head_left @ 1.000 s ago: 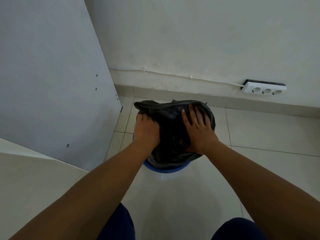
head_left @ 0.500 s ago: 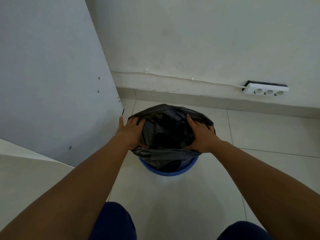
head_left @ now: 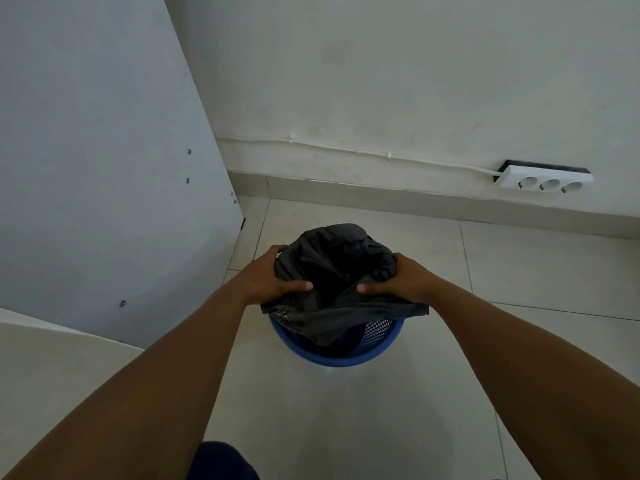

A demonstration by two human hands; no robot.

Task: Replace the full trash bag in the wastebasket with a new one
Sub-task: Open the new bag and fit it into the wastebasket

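Observation:
A black trash bag (head_left: 336, 268) sits in the blue mesh wastebasket (head_left: 332, 355) on the tiled floor. My left hand (head_left: 268, 278) grips the bag's left edge, thumb over the rim and fingers outside. My right hand (head_left: 403, 280) grips the right edge the same way. Between the hands the bag's mouth is spread open. Its near edge hangs loose inside the basket, leaving the near blue rim and some mesh wall bare. The far rim is hidden by the bag.
A grey cabinet panel (head_left: 104, 168) stands close on the left, with a white surface (head_left: 52, 375) below it. The wall behind carries a white cable and a triple socket strip (head_left: 543, 183). My knees (head_left: 221, 462) show at the bottom edge.
My hands went from pressing on top of the bunched bag to gripping its left and right edges and pulling them apart. The bag's mouth has spread open over the basket.

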